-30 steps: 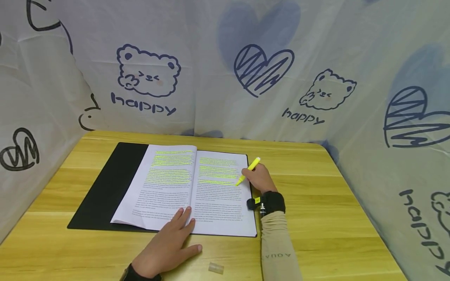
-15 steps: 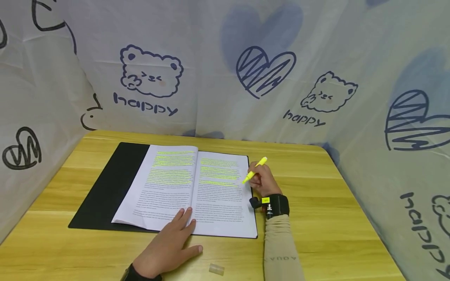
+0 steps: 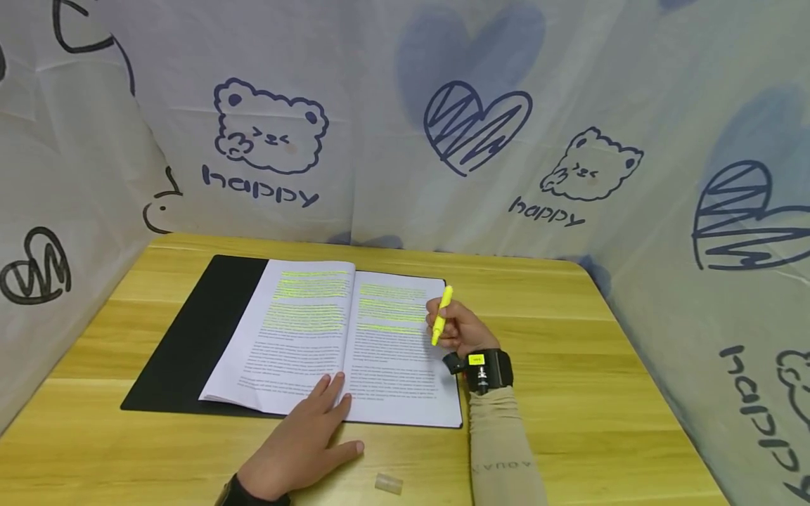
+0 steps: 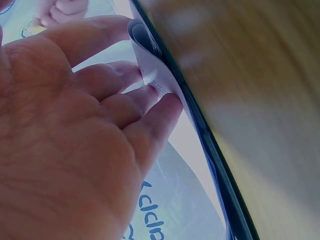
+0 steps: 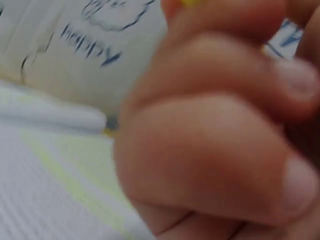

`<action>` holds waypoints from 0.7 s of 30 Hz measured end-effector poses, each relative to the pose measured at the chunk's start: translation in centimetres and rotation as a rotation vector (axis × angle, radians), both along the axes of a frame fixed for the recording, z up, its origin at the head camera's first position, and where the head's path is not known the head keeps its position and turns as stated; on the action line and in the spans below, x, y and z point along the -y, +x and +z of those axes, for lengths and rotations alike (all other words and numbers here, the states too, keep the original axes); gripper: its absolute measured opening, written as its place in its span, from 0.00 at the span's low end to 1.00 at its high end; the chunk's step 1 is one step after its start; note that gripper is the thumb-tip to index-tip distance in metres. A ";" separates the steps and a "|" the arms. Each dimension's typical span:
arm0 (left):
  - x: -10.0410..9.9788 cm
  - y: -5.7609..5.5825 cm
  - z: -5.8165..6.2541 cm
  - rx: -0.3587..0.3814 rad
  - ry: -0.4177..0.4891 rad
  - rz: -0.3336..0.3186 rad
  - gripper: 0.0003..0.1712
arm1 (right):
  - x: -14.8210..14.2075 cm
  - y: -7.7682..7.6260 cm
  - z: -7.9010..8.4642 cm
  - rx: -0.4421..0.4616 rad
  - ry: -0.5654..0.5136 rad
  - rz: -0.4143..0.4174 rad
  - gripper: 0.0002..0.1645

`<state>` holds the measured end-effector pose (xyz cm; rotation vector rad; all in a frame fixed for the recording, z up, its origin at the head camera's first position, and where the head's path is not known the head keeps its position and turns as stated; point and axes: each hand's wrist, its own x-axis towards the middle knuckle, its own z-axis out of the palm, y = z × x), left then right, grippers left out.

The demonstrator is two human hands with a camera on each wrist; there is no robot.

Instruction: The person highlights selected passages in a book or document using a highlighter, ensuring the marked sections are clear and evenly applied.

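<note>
An open booklet (image 3: 392, 383) of printed pages lies in a black folder (image 3: 183, 337), with yellow highlighting on the upper lines of both pages. My right hand (image 3: 465, 329) holds a yellow highlighter (image 3: 443, 313) over the right page's outer edge, its tip pointing down toward the page. In the right wrist view the curled fingers (image 5: 210, 150) fill much of the picture and hide most of the highlighter. My left hand (image 3: 304, 443) rests with spread, straight fingers on the booklet's lower edge by the fold. The left wrist view shows its fingertips against the curled page edges (image 4: 155, 75).
A small translucent cap (image 3: 389, 483) lies on the wooden table (image 3: 569, 407) near the front, right of the left hand. White cloth (image 3: 380, 169) printed with bears and hearts hangs behind and at both sides.
My right hand first drew right from the highlighted line's end, then came back left. The highlighter now stands more upright, its tip lower on the page. My left hand stays put.
</note>
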<state>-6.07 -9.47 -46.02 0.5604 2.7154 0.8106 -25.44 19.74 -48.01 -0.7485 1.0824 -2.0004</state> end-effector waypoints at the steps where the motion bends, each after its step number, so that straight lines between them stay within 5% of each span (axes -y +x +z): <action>1: 0.0 0.0 0.0 -0.001 0.000 0.000 0.45 | 0.3 0.0 -0.1 -0.003 0.034 -0.036 0.13; 12: 0.0 -0.1 -0.2 0.002 -0.012 -0.004 0.45 | 5.4 0.1 -1.3 0.099 0.373 -0.592 0.15; 21: 0.1 -0.2 -0.3 -0.004 -0.013 -0.009 0.46 | 8.2 0.5 -2.4 -0.179 0.621 -0.686 0.22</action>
